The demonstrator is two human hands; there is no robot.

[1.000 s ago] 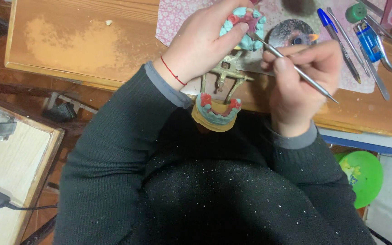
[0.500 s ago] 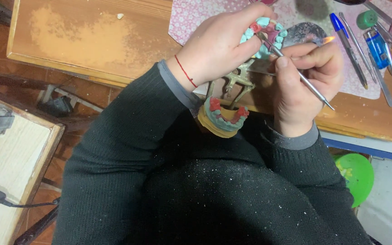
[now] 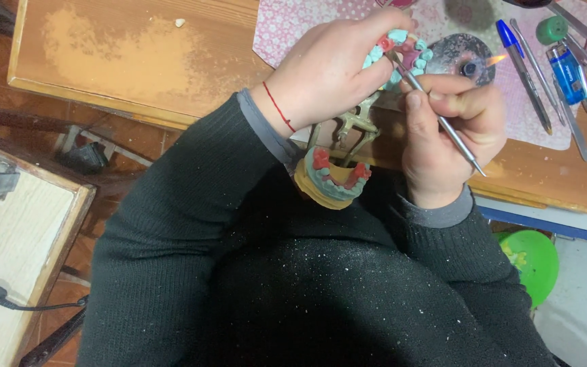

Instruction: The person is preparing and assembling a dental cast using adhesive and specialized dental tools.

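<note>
The left hand grips the upper half of a hinged metal dental model, fingers curled around an arch of pale teal teeth set in red wax, held up over the near edge of the desk. The lower half, a second arch with teal and red on a yellowish base, hangs open toward the dark-sweatered lap. The right hand is closed in a pen grip on a thin metal instrument, whose tip meets the wax at the upper teeth. Judging from how things lie, the teeth are already seated in both arches and the wax around them is being shaped; how much trimming is left cannot be told. Both wrists are bent inward, forearms close to the body. Just beyond on a pink patterned mat a small burner shows a flame; to the right lie a blue pen, a blue lighter and other metal tools
</note>
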